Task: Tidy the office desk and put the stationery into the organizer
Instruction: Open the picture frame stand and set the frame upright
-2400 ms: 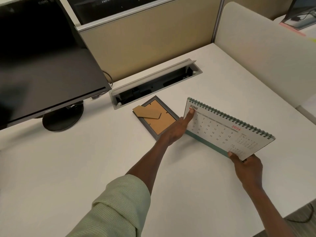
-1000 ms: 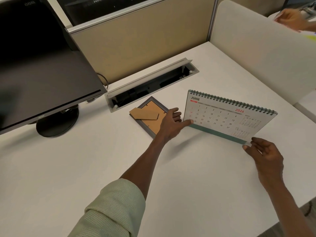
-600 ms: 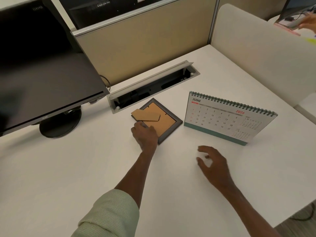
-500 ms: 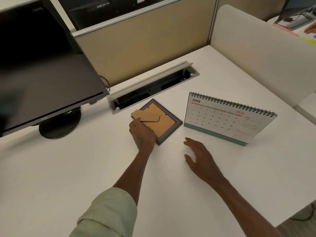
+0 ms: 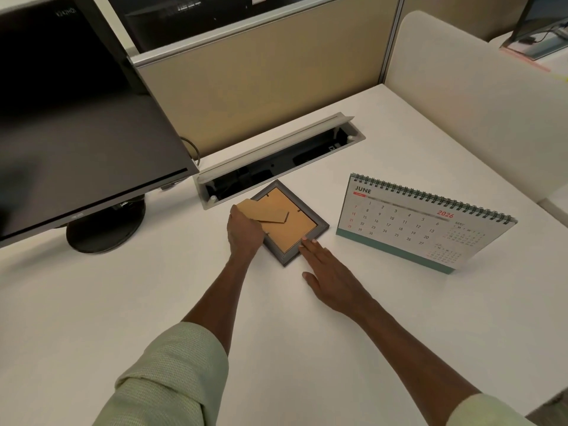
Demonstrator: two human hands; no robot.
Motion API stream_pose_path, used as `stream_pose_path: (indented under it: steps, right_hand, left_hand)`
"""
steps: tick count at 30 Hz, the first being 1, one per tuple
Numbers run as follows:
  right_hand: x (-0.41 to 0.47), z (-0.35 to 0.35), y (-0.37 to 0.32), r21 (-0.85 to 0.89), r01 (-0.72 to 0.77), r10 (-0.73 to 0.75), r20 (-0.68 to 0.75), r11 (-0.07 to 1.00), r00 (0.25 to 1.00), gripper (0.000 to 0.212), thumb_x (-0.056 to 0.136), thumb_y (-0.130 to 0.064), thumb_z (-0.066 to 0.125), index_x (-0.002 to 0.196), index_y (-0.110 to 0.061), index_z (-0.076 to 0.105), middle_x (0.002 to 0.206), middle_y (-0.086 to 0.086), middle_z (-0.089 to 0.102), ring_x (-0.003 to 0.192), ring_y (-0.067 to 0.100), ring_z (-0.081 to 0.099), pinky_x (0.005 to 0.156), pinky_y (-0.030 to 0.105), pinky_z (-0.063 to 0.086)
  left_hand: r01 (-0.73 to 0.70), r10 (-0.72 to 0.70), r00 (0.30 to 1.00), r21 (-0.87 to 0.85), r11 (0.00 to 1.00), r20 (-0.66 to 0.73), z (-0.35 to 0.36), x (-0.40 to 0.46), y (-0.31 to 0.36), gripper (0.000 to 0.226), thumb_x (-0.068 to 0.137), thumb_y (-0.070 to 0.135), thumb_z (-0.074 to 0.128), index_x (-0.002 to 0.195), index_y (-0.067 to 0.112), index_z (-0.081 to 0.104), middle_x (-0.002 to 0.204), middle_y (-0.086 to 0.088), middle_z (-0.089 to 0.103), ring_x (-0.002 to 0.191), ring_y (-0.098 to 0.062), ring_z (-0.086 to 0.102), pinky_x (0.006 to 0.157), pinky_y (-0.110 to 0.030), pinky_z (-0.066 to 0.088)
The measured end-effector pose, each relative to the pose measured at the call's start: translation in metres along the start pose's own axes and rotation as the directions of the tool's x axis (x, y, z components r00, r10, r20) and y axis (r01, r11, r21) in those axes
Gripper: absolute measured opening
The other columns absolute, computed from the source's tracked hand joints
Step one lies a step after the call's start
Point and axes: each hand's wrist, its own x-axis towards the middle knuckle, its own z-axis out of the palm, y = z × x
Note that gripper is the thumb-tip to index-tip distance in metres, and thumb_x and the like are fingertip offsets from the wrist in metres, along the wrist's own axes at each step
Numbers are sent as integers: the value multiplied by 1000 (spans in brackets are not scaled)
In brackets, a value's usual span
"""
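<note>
A grey picture frame (image 5: 293,230) lies face down on the white desk (image 5: 138,302), its brown backing and cardboard stand flap (image 5: 266,214) facing up. My left hand (image 5: 244,232) covers the frame's left corner, fingers curled over its edge. My right hand (image 5: 330,275) lies flat on the desk, its straight fingertips touching the frame's lower right edge. A spiral-bound desk calendar (image 5: 415,222) showing June stands upright to the right, apart from both hands. No organizer or stationery is in view.
A black monitor (image 5: 76,118) on a round base (image 5: 106,229) fills the left. An open cable tray (image 5: 276,161) is sunk into the desk just behind the frame. Beige partitions (image 5: 476,103) close the back and right side.
Both hands let go of the calendar, which now stands by itself. My left hand moved onto the frame's left corner and my right hand slid left to the frame's lower edge.
</note>
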Motion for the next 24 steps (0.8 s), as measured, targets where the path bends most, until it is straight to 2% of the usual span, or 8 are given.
stream_pose_path:
  steps: [4, 8, 11, 13, 15, 17, 21, 24]
  right_hand:
    - [0, 2, -1, -38, 25, -25, -6, 999, 1000, 57, 101, -25, 36, 153, -16, 13, 161, -3, 5, 148, 9, 0, 119, 22, 1]
    - [0, 3, 0, -73, 38, -39, -12, 997, 999, 55, 101, -22, 33, 153, -15, 13, 161, -1, 5, 147, 9, -2, 119, 23, 1]
    - [0, 4, -1, -86, 35, -36, -6, 996, 999, 56, 102, -23, 33, 153, -15, 12, 161, -1, 4, 147, 10, -2, 119, 23, 1]
    - [0, 6, -3, -97, 31, -31, 4, 995, 1000, 56, 101, -24, 33, 153, -15, 12, 161, -2, 4, 147, 10, -2, 119, 24, 0]
    - [0, 8, -7, -97, 36, -34, 18, 995, 999, 57, 101, -25, 33, 153, -15, 12, 161, -1, 4, 148, 11, -1, 119, 24, 2]
    - [-1, 11, -12, -93, 40, -37, 30, 995, 999, 57, 101, -26, 34, 153, -15, 12, 161, -2, 4, 148, 12, 0, 119, 25, 3]
    - [-3, 14, -21, -79, 15, -12, 42, 997, 999, 60, 100, -28, 36, 153, -16, 10, 161, -1, 2, 148, 14, 1, 119, 26, 5]
    - [-2, 10, -27, -73, 14, -9, 66, 997, 998, 60, 99, -26, 40, 152, -14, 14, 161, 1, 8, 148, 16, 7, 120, 30, 14]
  left_hand:
    - [-4, 4, 1000, -29, 1000, -5, -2, 4, -2, 36, 93, 6, 50, 128, 0, 43, 122, -19, 58, 114, -38, 56, 89, -44, 50]
    - [84, -92, 994, -149, 985, -51, -4, 5, 3, 36, 93, 1, 46, 129, 0, 44, 118, -20, 60, 108, -37, 60, 67, -27, 45]
    - [181, -209, 976, -304, 935, -63, -6, 3, 10, 48, 95, 2, 45, 142, 2, 34, 128, -19, 57, 107, -28, 57, 73, -29, 43]
    - [243, -281, 959, -415, 877, -33, -5, 0, 13, 46, 96, 5, 46, 141, 3, 36, 130, -17, 56, 105, -24, 55, 75, -31, 44]
    - [245, -263, 965, -457, 855, 25, -2, -3, 13, 37, 96, 9, 47, 132, 4, 49, 125, -16, 59, 109, -28, 59, 81, -35, 51]
    - [232, -217, 972, -475, 849, 87, 1, -8, 12, 29, 97, 14, 50, 124, 3, 56, 118, -15, 62, 103, -26, 62, 88, -38, 54]
    - [278, -208, 959, -514, 811, 191, 6, -14, 9, 10, 100, 21, 47, 100, 16, 55, 108, -13, 68, 100, -28, 67, 90, -44, 56]
    - [278, -230, 960, -451, 848, 159, 5, -13, 5, 13, 101, 22, 45, 96, 14, 55, 106, -15, 70, 98, -29, 68, 89, -47, 56]
